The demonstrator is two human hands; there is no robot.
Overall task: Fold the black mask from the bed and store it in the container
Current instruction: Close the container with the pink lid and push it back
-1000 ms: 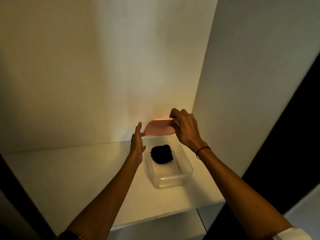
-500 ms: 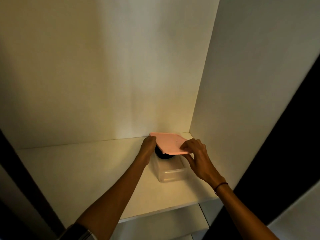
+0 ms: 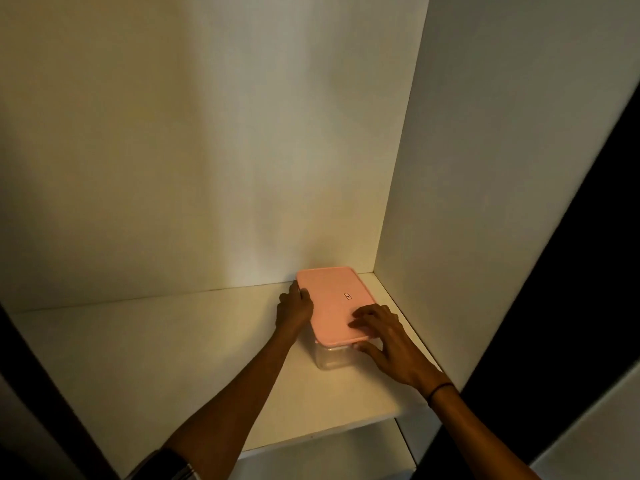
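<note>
On the shelf (image 3: 173, 355), at 3 o'clock, the pink lid (image 3: 332, 303) now covers the container (image 3: 329, 358); the mask is hidden inside. Left hand (image 3: 294, 311) grips the lid's edge, right hand (image 3: 384, 337) presses flat, holding nothing. Storing seems nearly finished.

Pink lid (image 3: 334, 304) covers the clear container (image 3: 330, 358), so contents can't be seen; only its front wall shows. Small mark on lid too tiny to read. Left hand (image 3: 294, 311) fingertips hidden behind lid edge. Both forearms cut off at bottom edge. Lower shelf (image 3: 322, 459) mostly out of view.
</note>
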